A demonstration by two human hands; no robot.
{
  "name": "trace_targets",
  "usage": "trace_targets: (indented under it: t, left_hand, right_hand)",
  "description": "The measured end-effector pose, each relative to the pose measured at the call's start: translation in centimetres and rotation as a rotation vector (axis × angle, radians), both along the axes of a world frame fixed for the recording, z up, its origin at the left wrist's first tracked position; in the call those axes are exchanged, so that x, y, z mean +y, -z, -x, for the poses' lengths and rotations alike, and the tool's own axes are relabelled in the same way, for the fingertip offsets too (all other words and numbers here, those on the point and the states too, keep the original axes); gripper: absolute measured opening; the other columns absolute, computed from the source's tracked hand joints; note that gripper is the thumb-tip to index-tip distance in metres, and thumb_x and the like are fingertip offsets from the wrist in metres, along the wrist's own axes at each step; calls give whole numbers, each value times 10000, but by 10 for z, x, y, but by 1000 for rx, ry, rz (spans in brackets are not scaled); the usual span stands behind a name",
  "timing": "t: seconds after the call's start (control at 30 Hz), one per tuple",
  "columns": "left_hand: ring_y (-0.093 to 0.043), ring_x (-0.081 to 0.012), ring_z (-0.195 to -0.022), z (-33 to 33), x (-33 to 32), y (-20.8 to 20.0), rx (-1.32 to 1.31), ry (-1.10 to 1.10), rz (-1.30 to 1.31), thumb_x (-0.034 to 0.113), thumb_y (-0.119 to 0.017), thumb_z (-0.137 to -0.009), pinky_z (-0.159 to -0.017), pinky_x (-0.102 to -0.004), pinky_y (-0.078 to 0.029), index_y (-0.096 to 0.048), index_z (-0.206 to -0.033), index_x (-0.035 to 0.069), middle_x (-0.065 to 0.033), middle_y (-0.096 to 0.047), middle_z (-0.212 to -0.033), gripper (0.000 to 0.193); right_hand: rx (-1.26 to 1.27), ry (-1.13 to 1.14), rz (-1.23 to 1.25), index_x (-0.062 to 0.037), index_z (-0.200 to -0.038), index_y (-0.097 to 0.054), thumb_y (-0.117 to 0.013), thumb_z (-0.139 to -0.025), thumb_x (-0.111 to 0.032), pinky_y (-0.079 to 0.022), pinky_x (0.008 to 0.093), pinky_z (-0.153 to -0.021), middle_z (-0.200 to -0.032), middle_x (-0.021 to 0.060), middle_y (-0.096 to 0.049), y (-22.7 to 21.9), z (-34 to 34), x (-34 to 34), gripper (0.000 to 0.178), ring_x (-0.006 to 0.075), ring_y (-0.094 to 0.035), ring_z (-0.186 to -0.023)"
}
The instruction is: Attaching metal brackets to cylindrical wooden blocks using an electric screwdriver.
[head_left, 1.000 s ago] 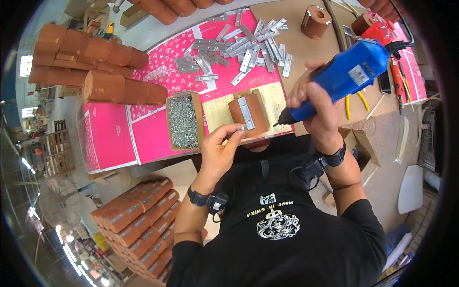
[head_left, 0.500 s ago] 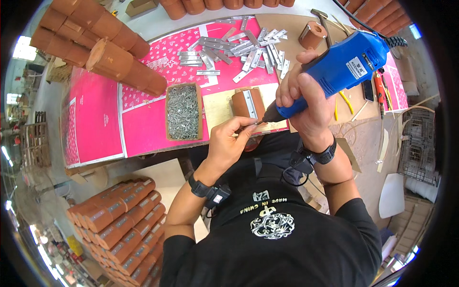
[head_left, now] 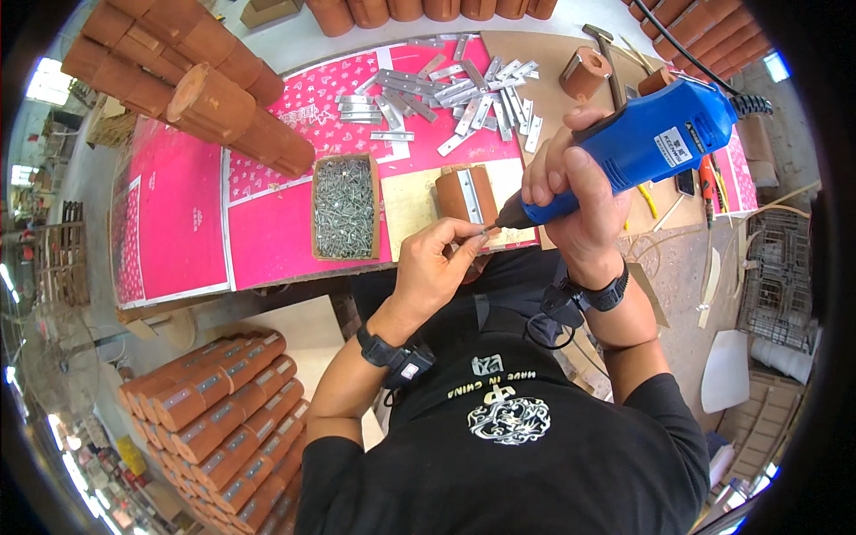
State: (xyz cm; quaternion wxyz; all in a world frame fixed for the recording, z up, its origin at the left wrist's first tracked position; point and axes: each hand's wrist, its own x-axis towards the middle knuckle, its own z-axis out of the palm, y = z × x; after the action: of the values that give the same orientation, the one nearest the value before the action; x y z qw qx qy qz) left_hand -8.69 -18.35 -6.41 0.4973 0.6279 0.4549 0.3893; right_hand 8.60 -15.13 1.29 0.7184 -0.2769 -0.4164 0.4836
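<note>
In my right hand (head_left: pixel 584 201) is a blue electric screwdriver (head_left: pixel 655 134), held with its bit pointing left. My left hand (head_left: pixel 432 267) pinches a small screw at the tip of the bit, just in front of the work piece; the fingertips partly hide it. A brown clay-coloured cylinder (head_left: pixel 450 198) lies on a pale board (head_left: pixel 406 209), with a silver metal strip (head_left: pixel 471 194) along its top. Left of the board stands an open box of screws (head_left: pixel 345 207). Loose metal strips (head_left: pixel 410 82) are scattered beyond the cylinder.
Stacked brown cylinders (head_left: pixel 236 120) stand at the table's left, and more are piled on the lower left (head_left: pixel 214 401). A short cylinder (head_left: pixel 586 73), a hammer (head_left: pixel 606 53) and a red-handled tool (head_left: pixel 707 183) lie on the right. The screwdriver's black cord (head_left: pixel 678 45) runs up.
The screwdriver and my right hand have shifted slightly right and down. My left hand still pinches the screw at the bit's tip. The view has moved a little.
</note>
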Motion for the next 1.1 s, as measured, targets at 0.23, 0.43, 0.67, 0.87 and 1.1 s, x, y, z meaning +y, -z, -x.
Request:
trace_targets:
  t: [0.23, 0.43, 0.67, 0.87, 1.1]
  left_hand:
    - [-597, -75, -691, -2, 0, -1, -17, -19, 37, 97, -719, -911, -604, -242, -463, -714, -972, 10, -44, -711, -842, 106]
    - [-636, -104, -763, -4, 0, 10, 8, -40, -41, 73, -736, -890, -669, -257, -491, -712, -955, 6, -59, -713, -857, 96]
    - [-619, -230, -1023, -6, 7, 27, 116, -123, -334, 59, -794, -801, -854, -338, -490, -733, -893, 46, -106, -671, -1109, 111]
    - [-505, -296, -1202, -14, 26, 37, 163, -201, -335, 81, -823, -741, -1014, -415, -404, -761, -866, 79, -108, -610, -1254, 140]
    - [-466, -298, -1268, -19, 24, 48, 76, -243, -183, 63, -813, -758, -1061, -419, -398, -743, -865, 36, -152, -519, -1370, 131]
  right_hand:
    - [23, -10, 30, 44, -1190, -484, -579, -925, -57, -449, 282, -533, -667, 79, -552, -1, 0, 0, 299, 159, -553, -541]
    - [-38, -21, 23, 40, -1190, -485, -573, -930, -62, -440, 270, -525, -673, 81, -570, 2, -1, 0, 293, 148, -557, -539]
    - [-28, -54, 29, 38, -1201, -471, -573, -931, -32, -441, 258, -529, -698, 78, -579, 10, 4, 2, 297, 137, -566, -552]
    - [-306, -15, 43, 13, -1189, -486, -563, -914, 7, -455, 289, -567, -716, 71, -536, 21, 12, 21, 286, 149, -554, -591]
    - [-412, -22, 9, 28, -1175, -486, -544, -884, 59, -439, 257, -541, -721, 71, -558, 29, 20, 30, 298, 126, -560, -592]
